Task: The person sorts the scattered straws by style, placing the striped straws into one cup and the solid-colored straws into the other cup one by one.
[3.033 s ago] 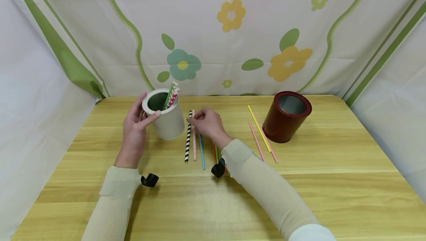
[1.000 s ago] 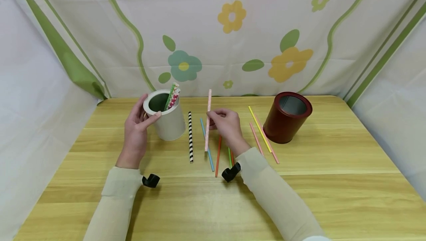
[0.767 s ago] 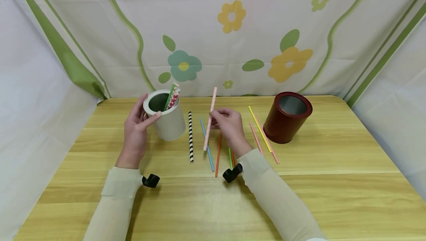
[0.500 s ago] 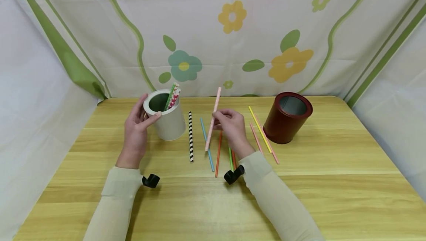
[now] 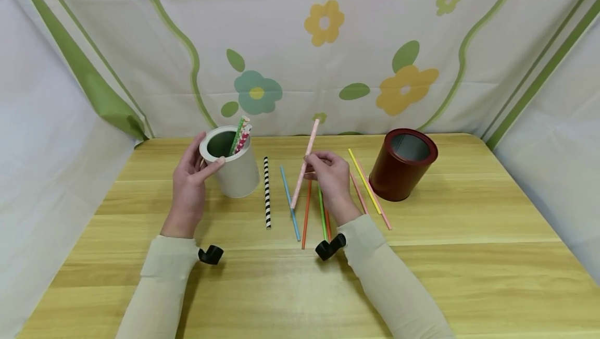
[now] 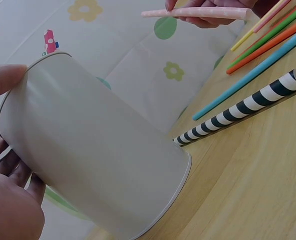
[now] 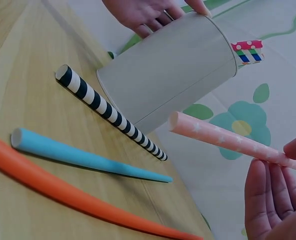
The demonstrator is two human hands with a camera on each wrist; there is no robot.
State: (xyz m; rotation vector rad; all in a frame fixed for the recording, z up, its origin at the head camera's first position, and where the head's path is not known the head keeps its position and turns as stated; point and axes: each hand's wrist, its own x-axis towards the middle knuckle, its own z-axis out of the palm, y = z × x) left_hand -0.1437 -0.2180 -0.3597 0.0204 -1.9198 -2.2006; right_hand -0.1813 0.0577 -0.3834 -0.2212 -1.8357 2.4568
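Observation:
My left hand (image 5: 189, 188) grips the white can (image 5: 238, 175) around its left side, thumb near the rim. Several patterned paper straws (image 5: 241, 136), green and magenta, stick up from that can. Between thumb and fingers, my right hand (image 5: 332, 178) pinches a pink paper straw with white stars (image 7: 223, 137), raised and tilted above the table. Just right of the can lies a black-and-white striped paper straw (image 5: 267, 193). A blue straw (image 5: 290, 203), an orange straw (image 5: 307, 216) and a green straw (image 5: 322, 214) lie below the right hand, which partly hides some of them.
A dark red can (image 5: 398, 172) stands at the right, open at the top. Beside it lie a yellow straw (image 5: 365, 183) and pink straws (image 5: 358, 193). The wooden table (image 5: 469, 276) ends at a flower-print curtain (image 5: 290, 42) behind.
My right hand lifted the pink starred straw off the table beside the striped one, then moved right with it while its top tilted rightward. My left hand kept its hold on the white can.

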